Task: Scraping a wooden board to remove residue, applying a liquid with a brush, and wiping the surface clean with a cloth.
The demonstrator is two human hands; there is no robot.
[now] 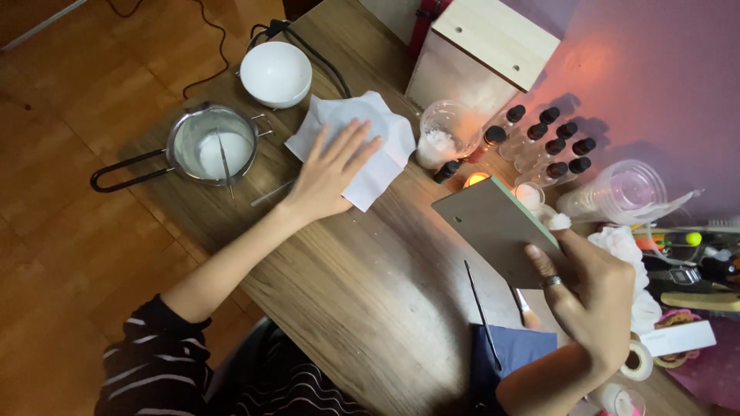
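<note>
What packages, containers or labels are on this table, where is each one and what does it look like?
Small bottles: clear, black caps, clustered by the far wall.
Wooden box: pale, rectangular, far edge.
Plastic cup: clear, white granules inside, beside the bottles.
Stacked cups: clear, lying sideways at right.
White box: long, beside the right hand.
No screens or signs.

A: Dim room, warm cast all over. The brightest spot is the small candle flame [475,179], blown out to orange-white.

B: It throws a pink-orange glow on the wall [617,69] behind it. The left hand [327,173] drops a soft shadow on the white paper [378,146].

A: Right of the flame, the right hand [590,296] looks slightly soft; the clutter at that edge is murky.

B: The white bowl [275,73], far left of the flame, shows mild glare.
</note>
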